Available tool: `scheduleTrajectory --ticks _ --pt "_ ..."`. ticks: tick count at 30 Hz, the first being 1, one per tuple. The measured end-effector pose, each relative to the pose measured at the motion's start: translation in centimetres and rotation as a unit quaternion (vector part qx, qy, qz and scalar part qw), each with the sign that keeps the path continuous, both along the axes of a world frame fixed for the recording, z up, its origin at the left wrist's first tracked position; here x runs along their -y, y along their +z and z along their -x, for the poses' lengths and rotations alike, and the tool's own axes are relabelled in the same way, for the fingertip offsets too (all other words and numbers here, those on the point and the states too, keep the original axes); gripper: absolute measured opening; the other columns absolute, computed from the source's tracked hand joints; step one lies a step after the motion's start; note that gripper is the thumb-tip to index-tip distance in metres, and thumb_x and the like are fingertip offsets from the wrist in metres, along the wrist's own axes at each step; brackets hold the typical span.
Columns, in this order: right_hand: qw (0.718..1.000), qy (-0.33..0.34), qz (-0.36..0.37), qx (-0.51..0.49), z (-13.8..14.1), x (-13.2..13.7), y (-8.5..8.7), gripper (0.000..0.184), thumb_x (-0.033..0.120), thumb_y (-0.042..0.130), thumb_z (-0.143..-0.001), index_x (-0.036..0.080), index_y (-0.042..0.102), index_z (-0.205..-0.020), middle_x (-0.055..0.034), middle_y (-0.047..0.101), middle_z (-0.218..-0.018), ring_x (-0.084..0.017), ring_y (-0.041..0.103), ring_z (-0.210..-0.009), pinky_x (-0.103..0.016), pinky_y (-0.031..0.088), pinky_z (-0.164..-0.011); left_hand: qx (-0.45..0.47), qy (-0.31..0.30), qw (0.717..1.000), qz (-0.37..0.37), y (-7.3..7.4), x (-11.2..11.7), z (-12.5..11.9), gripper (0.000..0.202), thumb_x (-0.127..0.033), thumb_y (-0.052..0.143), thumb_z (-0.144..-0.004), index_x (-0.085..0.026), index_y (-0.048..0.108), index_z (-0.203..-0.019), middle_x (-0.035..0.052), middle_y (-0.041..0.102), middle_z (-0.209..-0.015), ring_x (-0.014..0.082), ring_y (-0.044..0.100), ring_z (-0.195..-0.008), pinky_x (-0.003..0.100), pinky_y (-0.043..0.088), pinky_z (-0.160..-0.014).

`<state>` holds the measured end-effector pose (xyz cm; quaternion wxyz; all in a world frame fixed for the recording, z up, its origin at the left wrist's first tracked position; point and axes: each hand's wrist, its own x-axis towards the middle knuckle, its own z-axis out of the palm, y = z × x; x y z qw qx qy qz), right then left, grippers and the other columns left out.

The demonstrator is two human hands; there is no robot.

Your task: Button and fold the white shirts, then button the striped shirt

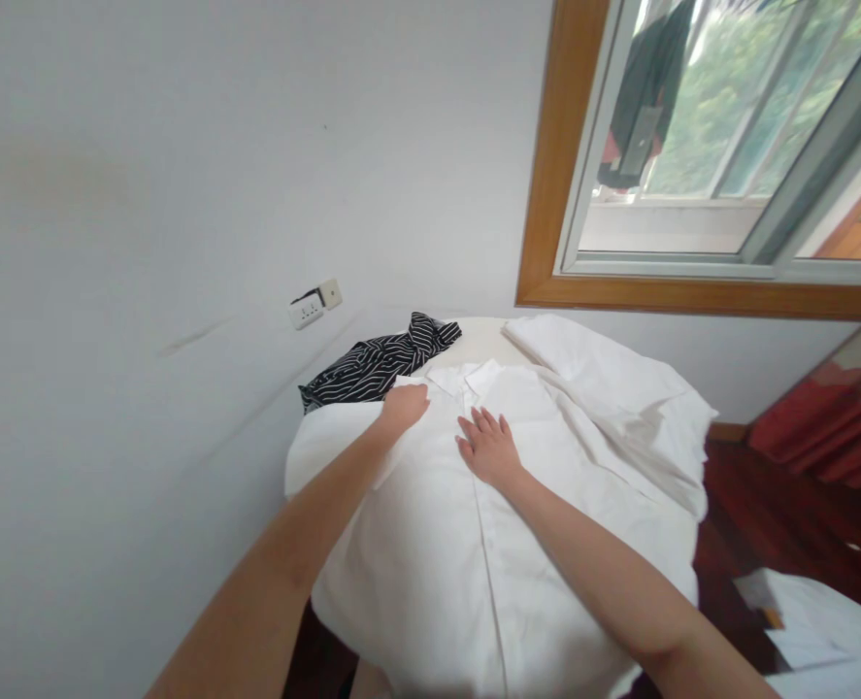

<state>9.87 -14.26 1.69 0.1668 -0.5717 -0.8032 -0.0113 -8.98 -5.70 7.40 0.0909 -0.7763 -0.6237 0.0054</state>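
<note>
A white collared shirt (430, 544) lies front up over a table (478, 340), its button front running toward me and its hem hanging over the near edge. My left hand (405, 408) is closed on the shirt's cloth near the left shoulder, just beside the collar (466, 379). Flat on the shirt front, right below the collar, rests my right hand (488, 447) with its fingers spread. One white sleeve (605, 369) stretches out on the right side. Beyond my left hand sits a bunched black cloth with white stripes (372, 367).
Wall sockets (306, 311) are set in the white wall left of the table. A wood-framed window (678, 291) is at the back right. White cloth (830, 631) lies low at the right, over the dark red floor (736, 505). A red curtain-like cloth (823, 422) hangs at the right.
</note>
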Motion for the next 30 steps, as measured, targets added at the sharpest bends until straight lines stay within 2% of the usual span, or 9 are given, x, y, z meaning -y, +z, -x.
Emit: scheduleTrajectory --ticks 3,6,11,15,19,23,25,28,30 --pt "1.000 0.002 -0.002 -0.004 0.0 -0.1 -0.1 0.049 0.045 0.028 -0.096 0.025 0.047 -0.137 -0.0096 0.039 -0.148 -0.026 0.030 -0.138 -0.049 0.019 -0.111 0.009 -0.009 1.000 -0.021 -0.8 0.9 1.8 0.039 -0.042 0.037 -0.092 -0.018 0.065 -0.104 0.0121 0.071 -0.097 0.0241 0.065 -0.092 0.032 0.046 -0.076" --pt "1.000 0.004 0.002 -0.003 0.0 -0.2 -0.3 0.049 0.044 0.028 -0.096 0.024 0.046 -0.138 -0.0101 0.038 -0.148 -0.026 0.029 -0.138 -0.049 0.018 -0.111 0.010 -0.024 0.998 -0.052 0.1 1.8 4.2 0.050 -0.048 0.027 -0.094 -0.018 0.066 -0.099 0.0122 0.070 -0.097 0.0246 0.063 -0.096 0.033 0.045 -0.079" --pt "1.000 0.004 0.011 -0.005 -0.1 -0.5 -0.7 0.049 0.045 0.029 -0.096 0.025 0.046 -0.138 -0.0092 0.037 -0.149 -0.026 0.028 -0.138 -0.049 0.016 -0.111 -0.013 0.010 0.998 -0.058 1.8 3.2 8.7 0.059 -0.045 0.019 -0.095 -0.015 0.069 -0.092 0.0150 0.070 -0.095 0.0286 0.062 -0.095 0.038 0.043 -0.080" --pt "1.000 0.005 0.010 -0.005 -0.1 -0.5 -0.9 0.049 0.045 0.029 -0.096 0.025 0.046 -0.138 -0.0098 0.037 -0.149 -0.027 0.028 -0.138 -0.050 0.016 -0.111 -0.038 0.047 0.996 -0.073 1.8 4.2 12.6 0.060 -0.044 0.019 -0.094 -0.013 0.070 -0.089 0.0174 0.070 -0.094 0.0310 0.061 -0.096 0.040 0.043 -0.080" --pt "1.000 0.004 0.007 -0.007 -0.1 -0.4 -0.9 0.049 0.045 0.029 -0.096 0.025 0.047 -0.137 -0.0099 0.038 -0.148 -0.027 0.029 -0.138 -0.050 0.017 -0.111 -0.055 0.016 0.996 -0.064 1.6 5.1 15.0 0.052 -0.042 0.025 -0.093 -0.015 0.068 -0.085 0.0151 0.071 -0.093 0.0303 0.062 -0.095 0.039 0.042 -0.081" --pt "1.000 0.005 0.008 -0.007 -0.1 -0.4 -0.8 0.048 0.044 0.030 -0.096 0.025 0.047 -0.137 -0.0102 0.038 -0.148 -0.027 0.029 -0.138 -0.050 0.018 -0.111 -0.028 0.023 0.998 -0.046 2.6 5.7 13.7 0.050 -0.042 0.021 -0.094 -0.019 0.065 -0.095 0.0116 0.071 -0.087 0.0261 0.065 -0.083 0.035 0.043 -0.075" --pt "1.000 0.007 0.007 -0.007 -0.1 -0.4 -0.7 0.048 0.044 0.031 -0.096 0.024 0.047 -0.137 -0.0107 0.038 -0.148 -0.027 0.029 -0.138 -0.050 0.018 -0.111 -0.010 0.025 0.999 -0.037 3.5 5.8 11.8 0.050 -0.045 0.022 -0.094 -0.020 0.064 -0.098 0.0102 0.072 -0.087 0.0249 0.066 -0.081 0.032 0.043 -0.072" --pt "1.000 0.009 0.008 -0.007 -0.1 -0.5 -0.8 0.048 0.044 0.031 -0.096 0.024 0.047 -0.137 -0.0109 0.038 -0.148 -0.027 0.029 -0.138 -0.050 0.017 -0.110 0.020 -0.029 0.999 -0.017 4.9 5.4 8.1 0.047 -0.045 0.027 -0.094 -0.019 0.066 -0.094 0.0095 0.071 -0.090 0.0240 0.065 -0.086 0.030 0.042 -0.074" --pt "1.000 0.011 0.006 -0.013 -0.1 -0.5 -0.8 0.047 0.044 0.033 -0.096 0.024 0.048 -0.136 -0.0108 0.039 -0.148 -0.027 0.029 -0.138 -0.051 0.018 -0.110 0.043 -0.058 0.997 -0.015 5.3 4.7 5.5 0.045 -0.046 0.031 -0.093 -0.019 0.067 -0.092 0.0096 0.071 -0.092 0.0235 0.065 -0.087 0.030 0.042 -0.074"
